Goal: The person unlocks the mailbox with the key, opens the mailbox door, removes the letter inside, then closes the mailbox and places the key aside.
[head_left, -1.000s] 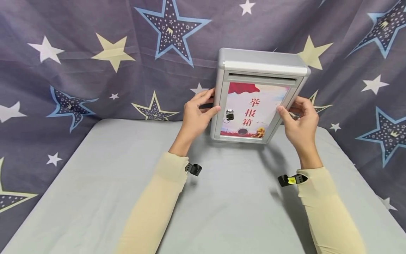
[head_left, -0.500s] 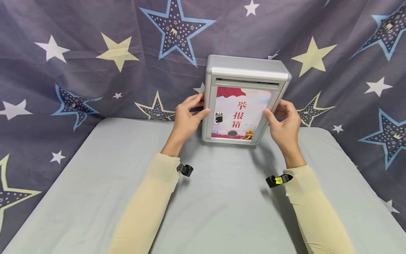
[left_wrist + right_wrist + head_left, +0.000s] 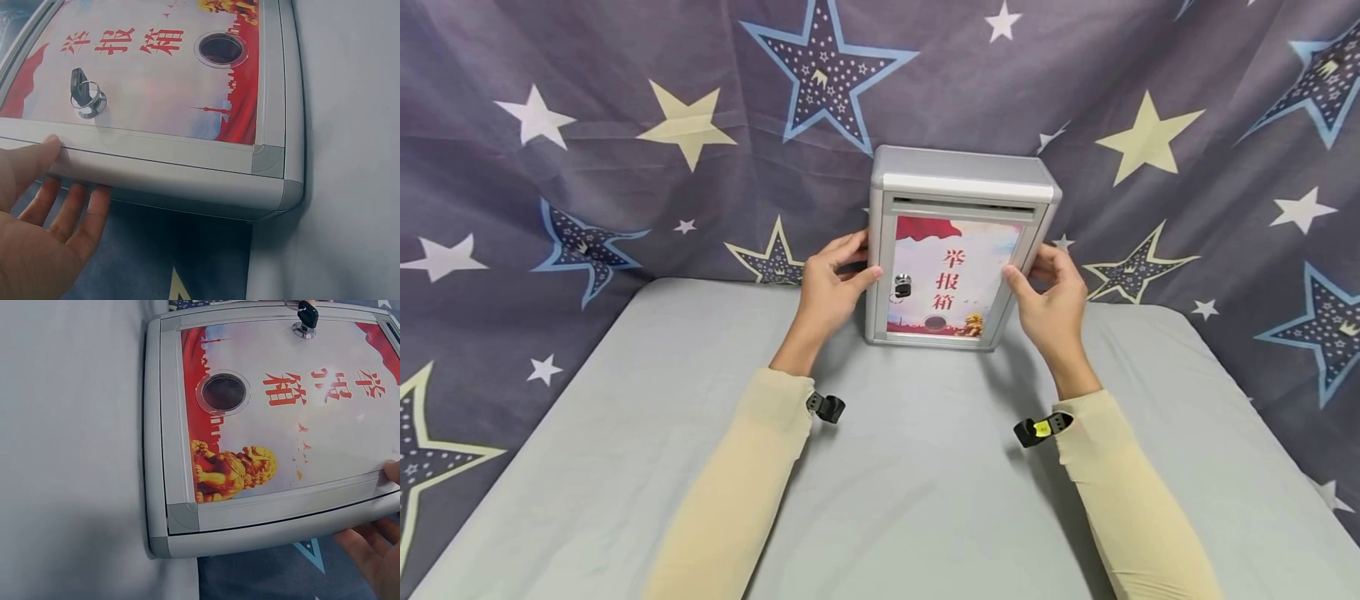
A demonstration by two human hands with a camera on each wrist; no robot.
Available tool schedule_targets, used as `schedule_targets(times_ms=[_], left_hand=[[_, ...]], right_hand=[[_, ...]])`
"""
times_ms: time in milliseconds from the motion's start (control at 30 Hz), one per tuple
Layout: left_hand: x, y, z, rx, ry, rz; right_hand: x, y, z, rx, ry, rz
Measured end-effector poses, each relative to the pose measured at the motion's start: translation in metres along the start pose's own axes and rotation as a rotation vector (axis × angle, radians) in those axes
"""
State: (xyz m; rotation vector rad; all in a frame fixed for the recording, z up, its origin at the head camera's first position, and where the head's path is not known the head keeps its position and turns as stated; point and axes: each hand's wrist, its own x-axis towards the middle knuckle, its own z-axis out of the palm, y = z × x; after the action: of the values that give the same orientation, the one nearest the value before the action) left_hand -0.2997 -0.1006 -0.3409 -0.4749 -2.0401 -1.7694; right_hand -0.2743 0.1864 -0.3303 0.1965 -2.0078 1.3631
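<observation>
A silver metal drop box (image 3: 966,169) stands at the back of the table, leaning slightly. Its front panel (image 3: 919,258) bears red characters and a red flag, under a thin slot (image 3: 962,205). My left hand (image 3: 829,287) grips the box's left side, thumb on the front frame and fingers along the side. On the opposite side my right hand (image 3: 1054,304) holds it likewise, its thumb at the panel's edge. A key (image 3: 79,86) with a ring sits in the lock. Low on the panel is a round dark window (image 3: 224,392). The box's back is hidden.
A grey cloth (image 3: 910,500) covers the table. Behind and at both sides hangs a dark curtain (image 3: 595,50) printed with stars. Each wrist wears a black camera strap, the right one (image 3: 1041,428) with a yellow tag.
Both hands have carried the box leftward, and it appears a little lower in the head view. The grip stays the same. The head view has shifted slightly to the left.
</observation>
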Motion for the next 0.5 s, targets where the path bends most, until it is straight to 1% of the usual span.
schedule_targets(times_ms=[200, 333, 500], left_hand=[[-0.003, -0.005, -0.003, -0.040, 0.020, -0.003], [-0.004, -0.005, -0.002, -0.046, 0.031, 0.004], [-0.006, 0.002, 0.000, -0.009, 0.027, -0.019]], right_hand=[[-0.006, -0.023, 0.001, 0.005, -0.014, -0.008], [-0.007, -0.025, 0.000, -0.020, -0.022, 0.002], [-0.009, -0.022, 0.003, -0.026, -0.018, 0.013]])
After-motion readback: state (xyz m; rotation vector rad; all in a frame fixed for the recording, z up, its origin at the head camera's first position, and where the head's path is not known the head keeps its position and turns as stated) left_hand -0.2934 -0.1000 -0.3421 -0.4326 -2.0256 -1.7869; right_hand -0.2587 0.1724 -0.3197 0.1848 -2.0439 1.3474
